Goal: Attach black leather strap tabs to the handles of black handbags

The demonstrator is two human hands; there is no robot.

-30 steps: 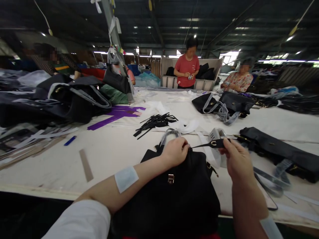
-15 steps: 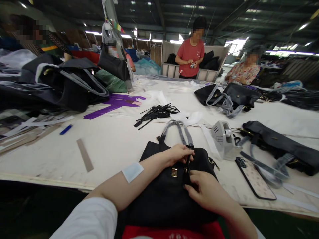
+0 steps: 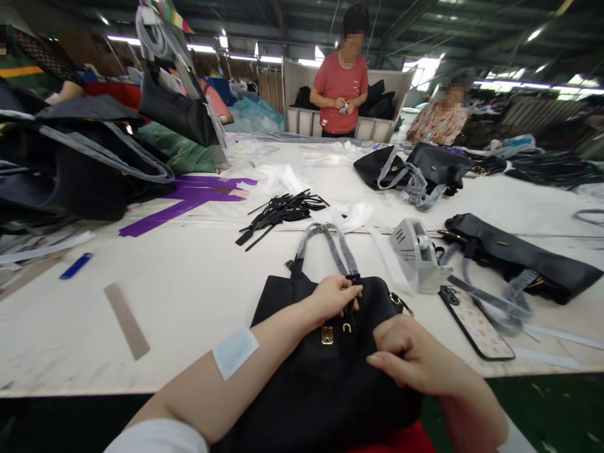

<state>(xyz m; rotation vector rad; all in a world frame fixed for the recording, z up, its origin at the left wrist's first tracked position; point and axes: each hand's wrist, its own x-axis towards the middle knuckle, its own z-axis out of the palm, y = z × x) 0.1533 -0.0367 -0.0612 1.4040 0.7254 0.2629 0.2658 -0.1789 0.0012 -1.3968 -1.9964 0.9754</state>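
Note:
A black handbag (image 3: 302, 384) leans against the table's front edge, its two plastic-wrapped handles (image 3: 346, 255) standing up. My left hand (image 3: 336, 296) is closed in a pinch on a narrow black strap (image 3: 350, 313) at the foot of the right handle. Below the fingers, the strap hangs over the bag's front, with a gold loop (image 3: 347, 328) beside a gold clasp plate (image 3: 327, 335). To the right, my right hand (image 3: 408, 352) is held in front of the bag with curled fingers and the thumb pointing left. Whatever lies inside those fingers is hidden.
Black strips (image 3: 283, 212) lie in a pile behind the bag. A tape dispenser (image 3: 418, 255), a phone (image 3: 476, 324) and another black bag (image 3: 523, 255) are on the right. More bags (image 3: 89, 157) are heaped left, near purple strips (image 3: 189, 198). A person in red (image 3: 342, 88) stands across the table.
My right hand has moved off the strap's lower part to the right, uncovering the gold loop. My left hand keeps its pinch. The view has turned slightly right.

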